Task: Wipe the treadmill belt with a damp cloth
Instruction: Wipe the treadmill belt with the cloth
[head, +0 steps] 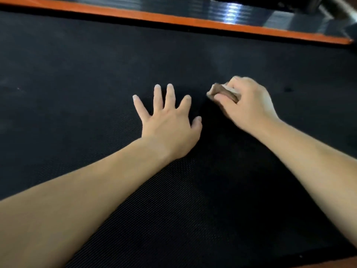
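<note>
Cloth [224,92] folded small, gripped in right hand [246,107], low over the treadmill belt [77,64].
The grip curls round a brownish wad that pokes out left of the knuckles, long axis slanting up-left; contact with the belt is likely, but blurred. Left hand [170,118] lies just beside it, flat, splayed, holding nothing, braced on the belt. Belt runs on beyond and to both sides; orange side rail [173,18] bounds the far edge. A leftward stroke would meet the left hand.

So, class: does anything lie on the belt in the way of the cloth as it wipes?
Yes, to one side. The left hand lies flat on the belt, just left of the cloth that the right hand grips. Toward the orange rail nothing visible blocks it.
</note>
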### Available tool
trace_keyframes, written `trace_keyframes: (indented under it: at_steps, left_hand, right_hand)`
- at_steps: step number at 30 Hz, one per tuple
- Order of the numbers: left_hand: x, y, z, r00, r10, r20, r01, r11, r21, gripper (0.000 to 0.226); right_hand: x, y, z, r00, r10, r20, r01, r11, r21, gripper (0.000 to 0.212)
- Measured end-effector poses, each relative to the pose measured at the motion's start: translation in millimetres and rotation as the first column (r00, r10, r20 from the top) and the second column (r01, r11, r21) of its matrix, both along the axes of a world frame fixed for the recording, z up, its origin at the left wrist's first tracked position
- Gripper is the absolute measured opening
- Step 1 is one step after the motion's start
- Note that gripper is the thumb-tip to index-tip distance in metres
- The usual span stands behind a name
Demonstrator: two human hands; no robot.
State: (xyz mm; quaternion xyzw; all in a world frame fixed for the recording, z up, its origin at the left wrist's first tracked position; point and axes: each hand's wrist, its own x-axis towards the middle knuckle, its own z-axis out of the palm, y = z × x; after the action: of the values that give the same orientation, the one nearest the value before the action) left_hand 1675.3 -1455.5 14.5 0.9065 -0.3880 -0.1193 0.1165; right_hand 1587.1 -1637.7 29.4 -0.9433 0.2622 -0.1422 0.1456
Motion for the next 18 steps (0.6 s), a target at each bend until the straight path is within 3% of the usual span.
trace_keyframes:
  at_steps: [4, 10, 12, 15, 16, 18]
  left_hand:
    - [-5.1, -7.7, -10.3, 0.995, 0.035, 0.091, -0.038, 0.999, 0.028, 0.067]
    - [-8.9, -7.9, -14.6, 0.985, 0.039, 0.166, -0.046, 0.998, 0.041, 0.068]
    - [-9.5, -8.6, -14.7, 0.984, 0.041, 0.172, -0.047, 0.998, 0.031, 0.068]
    - [-11.3, -8.7, -13.4, 0.983, 0.044, 0.178, -0.051, 0.998, 0.036, 0.068]
    - [-11.3, -8.7, -13.2, 0.983, 0.042, 0.18, -0.05, 0.998, 0.039, 0.067]
    - [-10.2, -9.8, -13.4, 0.983, 0.033, 0.183, -0.044, 0.998, 0.055, 0.067]
  right_hand:
    - [23.6, -57.5, 8.1, 0.968, -0.247, 0.048, 0.248, 0.968, -0.028, 0.03]
    - [11.9, -17.0, -4.2, 0.982, 0.185, 0.042, -0.183, 0.982, -0.034, 0.034]
    - [26.9, -44.3, -0.8, 0.992, 0.112, 0.056, -0.106, 0.99, -0.096, 0.031]
    - [54.0, -83.5, 3.7, 0.988, -0.136, 0.076, 0.142, 0.987, -0.079, 0.028]
    - [58.7, -82.6, 0.4, 0.987, -0.133, 0.09, 0.141, 0.986, -0.09, 0.029]
    - [58.7, -62.0, -6.3, 0.995, 0.032, 0.099, -0.02, 0.993, -0.114, 0.031]
